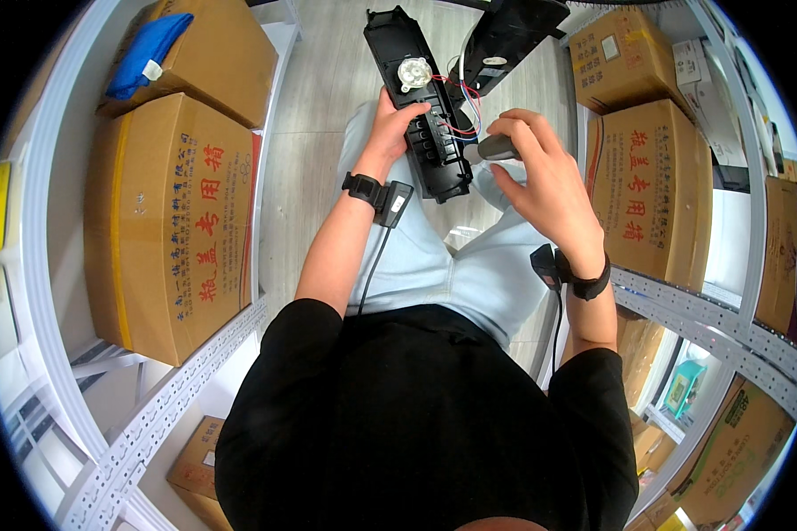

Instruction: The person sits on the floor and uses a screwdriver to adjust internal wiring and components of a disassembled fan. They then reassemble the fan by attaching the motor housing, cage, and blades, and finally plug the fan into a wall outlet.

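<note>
Black cloth of the person's short-sleeved shirt (pixel 443 416) lies nearest the camera, with pale blue trousers (pixel 407 270) beyond it and the bent knees spread apart. Between and just past the knees is a long black plastic housing (pixel 430 146), slanting so that its far end leans to the left. The left hand (pixel 398 126) is closed on its left edge, the thumb laid over the top. The right hand (pixel 536 168) grips a grey-handled tool (pixel 499 148), whose pale tip points left, close to the housing's right side; whether they touch cannot be told. A clear round part (pixel 414 74) sits toward the housing's far end, and thin red and blue wires (pixel 476 111) loop along its right side, near a larger black unit (pixel 514 44). Each wrist wears a black strap with a small cabled box. Cardboard boxes (pixel 168 230) stand on metal shelves (pixel 173 398) to both sides, a blue packet (pixel 149 57) atop one at left, above pale flooring (pixel 314 159).
</note>
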Available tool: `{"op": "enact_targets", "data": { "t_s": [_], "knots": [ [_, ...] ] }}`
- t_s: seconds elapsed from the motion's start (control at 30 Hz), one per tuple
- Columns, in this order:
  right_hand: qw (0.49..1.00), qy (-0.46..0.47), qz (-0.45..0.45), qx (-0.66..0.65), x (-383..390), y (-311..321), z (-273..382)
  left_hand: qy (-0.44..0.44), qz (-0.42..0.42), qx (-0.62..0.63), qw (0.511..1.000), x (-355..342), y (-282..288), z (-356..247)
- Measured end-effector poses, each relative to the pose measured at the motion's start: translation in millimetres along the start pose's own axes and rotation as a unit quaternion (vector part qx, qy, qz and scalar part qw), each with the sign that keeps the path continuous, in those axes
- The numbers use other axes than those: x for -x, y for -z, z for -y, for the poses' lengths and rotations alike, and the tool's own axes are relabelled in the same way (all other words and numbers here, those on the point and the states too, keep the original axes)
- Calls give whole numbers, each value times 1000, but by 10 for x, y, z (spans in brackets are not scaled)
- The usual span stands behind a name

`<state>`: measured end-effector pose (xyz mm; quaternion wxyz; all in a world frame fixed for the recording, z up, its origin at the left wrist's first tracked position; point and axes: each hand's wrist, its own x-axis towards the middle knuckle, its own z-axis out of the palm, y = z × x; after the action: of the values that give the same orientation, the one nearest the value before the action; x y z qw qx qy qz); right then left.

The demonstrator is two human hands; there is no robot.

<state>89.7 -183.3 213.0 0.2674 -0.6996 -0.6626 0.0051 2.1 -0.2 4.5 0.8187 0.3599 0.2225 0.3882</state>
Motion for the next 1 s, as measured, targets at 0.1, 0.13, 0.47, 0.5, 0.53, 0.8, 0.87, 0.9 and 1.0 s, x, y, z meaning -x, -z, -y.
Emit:
{"op": "enact_targets", "data": {
  "t_s": [0.1, 0.13, 0.47, 0.5, 0.53, 0.8, 0.87, 0.9, 1.0],
  "knots": [
    [991, -108, 50, 62, 22, -51, -21, 3, 6, -1, 1000, -4, 3, 5],
    [982, -144, 73, 99, 26, -65, -43, 5, 7, -2, 1000, -3, 2, 0],
    [994, -107, 31, 18, 29, -37, 45, -4, 8, 4, 1000, 9, -6, -2],
    [991, -123, 41, 39, 40, -75, 15, -2, 7, 6, 1000, 5, -1, -2],
    [987, -138, 50, 60, 45, -94, -4, -1, 7, 7, 1000, 2, 0, 2],
    [998, -70, -5, -1, 33, -46, 25, 8, 6, 11, 1000, -1, 4, 6],
    [995, -100, 5, 18, 44, -63, 11, -2, 14, 3, 1000, -3, -3, 12],
    [995, -99, 1, 15, 45, -79, -17, -3, 9, 5, 1000, -3, -3, 12],
    [995, -99, -23, -6, 51, -31, 14, -5, -2, 8, 1000, 2, -2, 14]
  ]
}}
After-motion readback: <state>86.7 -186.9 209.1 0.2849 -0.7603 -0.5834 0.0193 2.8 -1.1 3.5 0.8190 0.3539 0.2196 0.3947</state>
